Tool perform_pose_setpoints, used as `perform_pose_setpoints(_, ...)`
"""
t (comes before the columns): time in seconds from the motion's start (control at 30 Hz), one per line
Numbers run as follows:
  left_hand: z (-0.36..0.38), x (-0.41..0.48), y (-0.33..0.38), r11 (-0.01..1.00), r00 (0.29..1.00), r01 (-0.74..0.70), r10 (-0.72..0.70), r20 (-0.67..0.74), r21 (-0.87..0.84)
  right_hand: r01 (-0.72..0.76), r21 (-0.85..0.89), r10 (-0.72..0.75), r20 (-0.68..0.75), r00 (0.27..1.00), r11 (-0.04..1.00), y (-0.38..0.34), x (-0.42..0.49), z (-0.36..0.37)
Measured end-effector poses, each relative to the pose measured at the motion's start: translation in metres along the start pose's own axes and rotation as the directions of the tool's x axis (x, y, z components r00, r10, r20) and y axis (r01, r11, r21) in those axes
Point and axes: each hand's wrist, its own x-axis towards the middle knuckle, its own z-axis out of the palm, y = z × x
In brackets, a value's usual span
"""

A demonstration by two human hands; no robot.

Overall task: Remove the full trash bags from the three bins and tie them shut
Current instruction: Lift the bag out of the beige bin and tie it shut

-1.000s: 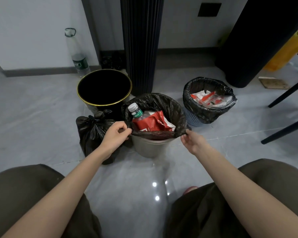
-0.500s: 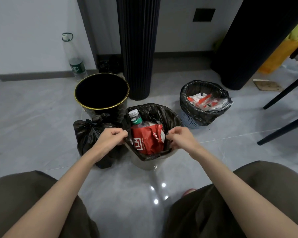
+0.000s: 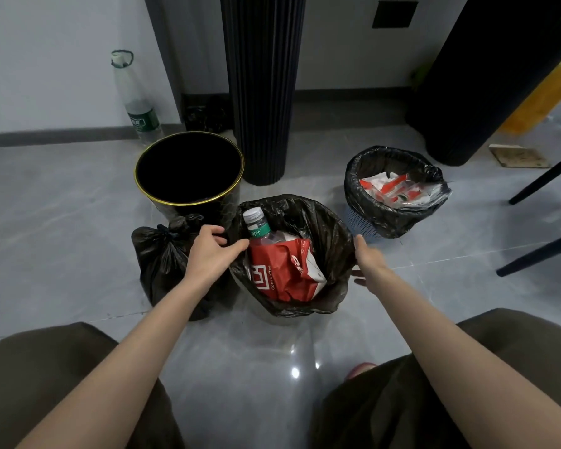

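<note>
Trash bag (image 3: 332, 236), open-topped and full, stands on the floor (image 3: 62, 241) between your hands. Your left hand (image 3: 208, 252) rests spread on its left rim. Your right hand (image 3: 368, 262) lies straight-fingered against its right side, gripping nothing. Tied bag (image 3: 162, 260) sits just beside your left hand.

Indoor room, home or small office, cannot tell which. Glossy grey tiled floor (image 3: 62, 254) with lamp glare, white wall (image 3: 46, 59), dark skirting (image 3: 62, 134), black wall plate (image 3: 394, 13). Black fluted column (image 3: 263, 92) stands at the wall, wider black cylinder (image 3: 486, 76) right of it. Thin black furniture legs (image 3: 544, 176) at the floor's right edge. Small household waste bins on the floor: black gold-rimmed bin (image 3: 182, 204), bag-lined middle bin (image 3: 282, 320), blue mesh bin (image 3: 361, 226). Clear plastic bottle (image 3: 136, 98) stands against the skirting. Cardboard scrap (image 3: 517, 155) lies near the wider cylinder.
</note>
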Motion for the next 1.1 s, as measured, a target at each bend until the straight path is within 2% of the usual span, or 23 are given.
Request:
perform_pose_setpoints(0.07, 0.000, 0.004, -0.003, 1.000, 1.000, 0.005, -0.006, 0.017, 0.010, 0.000, 0.176, -0.004, 0.023, 1.000, 0.984, -0.002, 0.001, -0.001)
perform_pose_setpoints(0.13, 0.001, 0.006, -0.006, 1.000, 1.000, 0.005, -0.005, 0.007, -0.030, 0.045, 0.271, -0.041, -0.019, 0.999, 0.961, -0.004, 0.002, -0.004)
perform_pose_setpoints(0.23, 0.002, 0.006, -0.003, 0.991, 0.999, -0.040, 0.037, -0.027, -0.126, 0.060, 0.255, -0.042, -0.076, 0.996, 0.965, -0.002, 0.003, -0.005)
perform_pose_setpoints(0.3, 0.001, 0.004, 0.002, 0.988, 0.993, -0.096, 0.086, -0.082, -0.125, 0.100, 0.241, -0.055, -0.186, 0.981, 0.965, -0.003, 0.004, -0.005)
perform_pose_setpoints(0.37, -0.002, 0.003, 0.005, 0.982, 0.984, -0.141, 0.125, -0.129, -0.128, 0.209, 0.236, -0.147, -0.256, 0.955, 0.949, -0.010, 0.003, -0.004)
perform_pose_setpoints(0.47, -0.007, 0.000, 0.008, 0.974, 0.972, -0.182, 0.158, -0.173, -0.133, 0.405, 0.202, -0.353, -0.251, 0.901, 0.892, -0.028, -0.009, -0.002)
perform_pose_setpoints(0.57, -0.010, -0.002, 0.008, 0.967, 0.965, -0.202, 0.170, -0.200, -0.155, 0.624, -0.012, -0.621, -0.115, 0.775, 0.781, -0.040, -0.036, -0.002)
perform_pose_setpoints(0.63, -0.012, -0.003, 0.008, 0.963, 0.962, -0.214, 0.179, -0.206, -0.162, 0.688, -0.132, -0.692, 0.018, 0.721, 0.714, -0.040, -0.049, -0.004)
perform_pose_setpoints(0.73, -0.015, -0.005, 0.010, 0.962, 0.958, -0.218, 0.179, -0.224, -0.164, 0.687, -0.199, -0.664, 0.176, 0.727, 0.699, -0.037, -0.061, -0.009)
perform_pose_setpoints(0.83, -0.016, -0.006, 0.010, 0.960, 0.959, -0.218, 0.178, -0.222, -0.173, 0.677, -0.450, -0.585, 0.348, 0.733, 0.582, -0.038, -0.069, -0.014)
perform_pose_setpoints(0.9, -0.016, -0.007, 0.010, 0.960, 0.961, -0.215, 0.175, -0.213, -0.178, 0.638, -0.610, -0.577, 0.335, 0.745, 0.469, -0.041, -0.073, -0.012)
perform_pose_setpoints(0.93, -0.015, -0.007, 0.010, 0.960, 0.962, -0.214, 0.175, -0.211, -0.178, 0.622, -0.640, -0.608, 0.290, 0.739, 0.451, -0.044, -0.073, -0.008)
perform_pose_setpoints(1.03, -0.015, -0.005, 0.011, 0.961, 0.961, -0.213, 0.173, -0.218, -0.178, 0.638, -0.509, -0.680, 0.133, 0.721, 0.577, -0.057, -0.068, 0.006)
perform_pose_setpoints(1.1, -0.014, -0.004, 0.012, 0.960, 0.960, -0.213, 0.171, -0.221, -0.184, 0.618, -0.439, -0.630, 0.140, 0.764, 0.652, -0.069, -0.057, 0.015)
